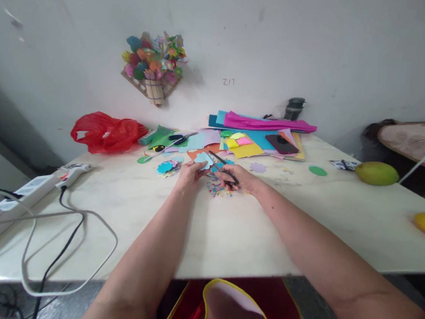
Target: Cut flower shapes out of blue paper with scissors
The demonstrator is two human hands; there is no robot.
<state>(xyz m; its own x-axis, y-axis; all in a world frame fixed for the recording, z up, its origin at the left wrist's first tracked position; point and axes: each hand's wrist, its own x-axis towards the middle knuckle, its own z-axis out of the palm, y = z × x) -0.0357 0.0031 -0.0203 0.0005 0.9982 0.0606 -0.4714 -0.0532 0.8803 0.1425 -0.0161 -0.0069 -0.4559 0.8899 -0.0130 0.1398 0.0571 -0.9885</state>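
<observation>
My left hand (192,172) pinches a light blue paper flower (204,160) with a scalloped edge. In my right hand (243,178) is a pair of scissors (233,177) with black handles, my fingers around the grips. The blades are apart and reach toward the flower's right edge; whether they touch the paper I cannot tell. Small coloured paper clippings (218,190) lie scattered on the table beneath my hands. Left of them sits a stack of cut paper flowers (167,167), a blue one on top. A lilac paper flower (258,168) lies flat to the right.
Coloured paper sheets (248,151) spread along the back, with a phone (281,144) on them. A second pair of scissors (179,138) and a red plastic bag (106,133) are behind left. Cables and a power strip (27,190) occupy the left; a mango (377,173) sits right.
</observation>
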